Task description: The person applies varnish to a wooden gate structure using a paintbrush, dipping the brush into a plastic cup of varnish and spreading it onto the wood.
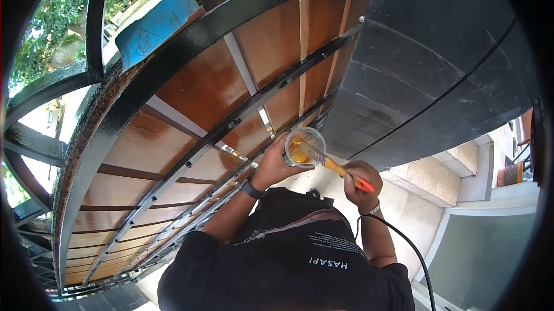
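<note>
My left hand [273, 164] is wrapped round a clear plastic cup [304, 133] with amber liquid in its bottom. A paintbrush [334, 166] with a yellow handle and a red end is in my right hand [363, 183], its bristle end dipped inside the cup. The bristles are blurred through the liquid and plastic. Just to the left of the cup stands a panel of brown wooden boards [203, 87] in a black metal frame. Some boards are dark and glossy, others paler.
A blue sheet of sandpaper [154, 31] rests on the frame's top bar. The dark tiled wall [424, 68] is to the right, with a black cable [441, 98] across it. Light stone steps [424, 184] and a glass-paned door [485, 253] lie at lower right.
</note>
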`<state>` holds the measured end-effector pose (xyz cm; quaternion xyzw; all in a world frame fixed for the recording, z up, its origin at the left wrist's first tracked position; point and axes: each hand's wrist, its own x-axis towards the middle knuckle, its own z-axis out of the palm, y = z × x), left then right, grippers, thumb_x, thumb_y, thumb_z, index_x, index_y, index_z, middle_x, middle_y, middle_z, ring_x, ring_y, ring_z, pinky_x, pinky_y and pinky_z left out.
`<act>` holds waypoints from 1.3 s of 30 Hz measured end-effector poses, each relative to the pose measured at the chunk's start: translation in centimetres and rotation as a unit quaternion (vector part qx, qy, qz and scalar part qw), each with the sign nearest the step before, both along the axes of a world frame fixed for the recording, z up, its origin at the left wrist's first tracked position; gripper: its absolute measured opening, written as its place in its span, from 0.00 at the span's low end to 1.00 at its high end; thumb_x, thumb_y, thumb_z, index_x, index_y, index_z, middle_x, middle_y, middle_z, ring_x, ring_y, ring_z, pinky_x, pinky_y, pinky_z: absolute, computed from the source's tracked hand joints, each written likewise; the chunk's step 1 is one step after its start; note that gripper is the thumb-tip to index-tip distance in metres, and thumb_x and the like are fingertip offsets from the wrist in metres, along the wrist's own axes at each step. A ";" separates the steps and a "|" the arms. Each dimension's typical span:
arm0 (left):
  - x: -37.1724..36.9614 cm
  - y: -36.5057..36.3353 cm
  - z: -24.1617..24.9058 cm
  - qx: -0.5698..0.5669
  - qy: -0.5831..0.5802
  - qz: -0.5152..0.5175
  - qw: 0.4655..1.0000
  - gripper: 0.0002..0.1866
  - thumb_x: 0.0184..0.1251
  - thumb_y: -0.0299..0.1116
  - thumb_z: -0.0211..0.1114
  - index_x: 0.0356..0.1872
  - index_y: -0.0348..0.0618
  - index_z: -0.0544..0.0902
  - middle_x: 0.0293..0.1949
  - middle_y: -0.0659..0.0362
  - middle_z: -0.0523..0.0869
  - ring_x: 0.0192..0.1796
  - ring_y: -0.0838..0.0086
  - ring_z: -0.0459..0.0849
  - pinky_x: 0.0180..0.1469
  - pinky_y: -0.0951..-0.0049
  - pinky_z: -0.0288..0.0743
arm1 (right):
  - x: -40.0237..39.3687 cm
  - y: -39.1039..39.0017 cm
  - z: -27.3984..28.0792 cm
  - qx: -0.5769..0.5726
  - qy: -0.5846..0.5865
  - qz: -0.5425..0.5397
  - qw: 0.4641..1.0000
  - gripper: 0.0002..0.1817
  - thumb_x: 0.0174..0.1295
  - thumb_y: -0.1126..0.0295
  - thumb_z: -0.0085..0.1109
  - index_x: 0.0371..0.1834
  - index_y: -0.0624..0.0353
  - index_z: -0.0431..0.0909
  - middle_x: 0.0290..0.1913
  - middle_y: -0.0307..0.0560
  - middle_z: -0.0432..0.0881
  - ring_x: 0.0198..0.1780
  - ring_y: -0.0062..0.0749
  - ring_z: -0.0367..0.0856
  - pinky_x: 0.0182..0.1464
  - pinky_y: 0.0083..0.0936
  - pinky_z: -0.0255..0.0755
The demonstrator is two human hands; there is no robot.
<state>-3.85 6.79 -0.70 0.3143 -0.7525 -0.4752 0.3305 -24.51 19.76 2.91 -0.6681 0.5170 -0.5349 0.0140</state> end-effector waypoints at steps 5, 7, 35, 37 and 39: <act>-0.4 0.5 -0.3 0.022 0.028 -0.014 0.999 0.44 0.38 0.42 0.85 0.59 0.38 0.75 0.56 0.51 0.80 0.59 0.61 0.79 0.63 0.64 0.71 | -0.4 0.8 0.1 0.014 -0.034 0.007 0.999 0.10 0.51 0.79 0.63 0.37 0.59 0.78 0.31 0.49 0.84 0.32 0.44 0.84 0.35 0.33 0.78; -0.8 0.4 -0.4 0.030 0.025 -0.019 0.999 0.43 0.38 0.41 0.85 0.59 0.38 0.75 0.55 0.51 0.80 0.59 0.62 0.79 0.63 0.65 0.71 | -1.0 1.3 0.5 0.002 -0.026 0.018 0.999 0.09 0.51 0.79 0.63 0.36 0.59 0.79 0.31 0.49 0.84 0.32 0.44 0.84 0.35 0.34 0.78; -2.0 2.1 -1.0 0.044 0.017 -0.041 0.998 0.45 0.40 0.25 0.83 0.63 0.36 0.68 0.60 0.51 0.77 0.63 0.66 0.77 0.65 0.65 0.72 | -2.4 1.5 -0.6 -0.022 -0.055 0.019 0.998 0.09 0.53 0.79 0.64 0.38 0.61 0.78 0.31 0.49 0.83 0.30 0.41 0.84 0.33 0.32 0.77; -2.0 1.9 -1.1 0.038 0.015 -0.038 0.998 0.45 0.40 0.25 0.83 0.63 0.36 0.67 0.60 0.51 0.77 0.63 0.66 0.77 0.65 0.64 0.72 | -2.3 1.6 -1.0 -0.006 -0.101 0.035 0.994 0.07 0.57 0.78 0.60 0.39 0.63 0.77 0.32 0.52 0.83 0.31 0.38 0.84 0.34 0.30 0.78; -1.9 2.0 -1.2 0.035 0.012 -0.037 0.999 0.45 0.40 0.25 0.83 0.63 0.36 0.67 0.60 0.51 0.77 0.63 0.66 0.77 0.65 0.64 0.71 | -2.2 1.6 -2.0 0.029 -0.131 0.026 0.991 0.06 0.65 0.77 0.54 0.42 0.68 0.75 0.36 0.55 0.83 0.32 0.32 0.84 0.36 0.26 0.79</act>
